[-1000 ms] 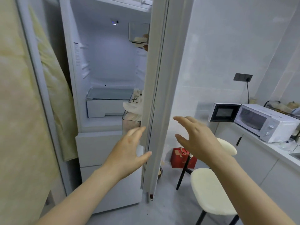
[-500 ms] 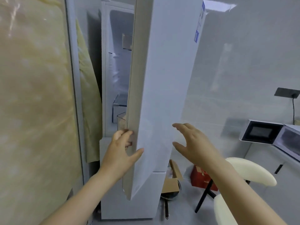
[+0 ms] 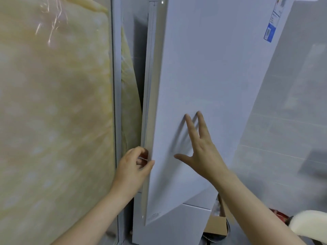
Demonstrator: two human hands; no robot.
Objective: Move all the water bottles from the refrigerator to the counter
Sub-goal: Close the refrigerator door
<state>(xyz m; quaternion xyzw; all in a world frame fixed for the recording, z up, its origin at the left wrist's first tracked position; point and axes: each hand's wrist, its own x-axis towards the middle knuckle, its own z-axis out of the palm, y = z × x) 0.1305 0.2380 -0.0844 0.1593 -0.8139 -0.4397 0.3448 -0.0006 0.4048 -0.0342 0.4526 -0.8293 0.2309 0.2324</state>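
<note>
— Head view: what has changed from half a second ago?

— The refrigerator door [image 3: 212, 85] has swung nearer the refrigerator [image 3: 177, 227]. The strip of shelves and drawer seen then is now a thin dark gap along the door's left edge. The right hand [image 3: 200, 152], which hovered off the door, now lies flat on its front, fingers straight and spread.

— And the left hand [image 3: 136, 165]?

— As before, curled round the door's edge low down, thumb on the front face.

— Any water bottles?

— The inside is hidden behind the door, so I cannot tell where they are.

— Containers?

— A cardboard box [image 3: 215, 227] on the floor just beside the refrigerator's base, flap up; its contents are not visible. A pale stool [image 3: 311, 221] stands to its right.
</note>
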